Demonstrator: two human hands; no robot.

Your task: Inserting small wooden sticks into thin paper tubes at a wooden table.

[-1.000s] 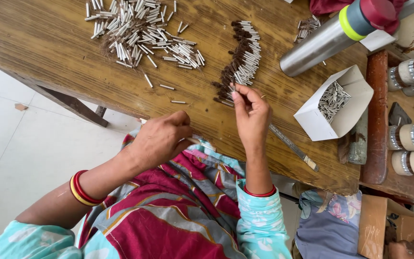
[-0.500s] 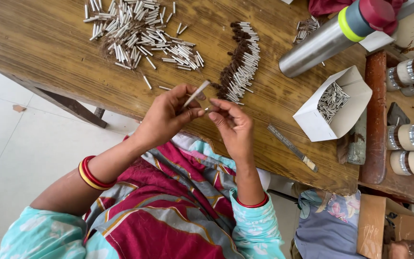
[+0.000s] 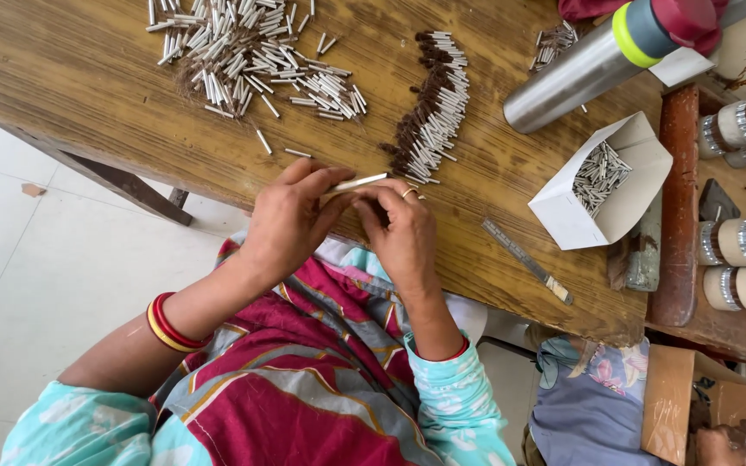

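Right now both hands pinch one thin white stick (image 3: 357, 182) at the counter's near edge: left hand (image 3: 291, 220) w/ fingers closed on its middle, right hand (image 3: 403, 229) fingertips nipped on it too, long axis running roughly left-right, far end tipped slightly up. Counter (image 3: 79, 95) is worn wood over pale floor tiles (image 3: 36, 285). Count: 1 loose pile (image 3: 243, 52), 1 neat row (image 3: 433, 108), 1 paper box (image 3: 602, 185), 1 steel flask (image 3: 597, 60), 1 ruler (image 3: 527, 261).
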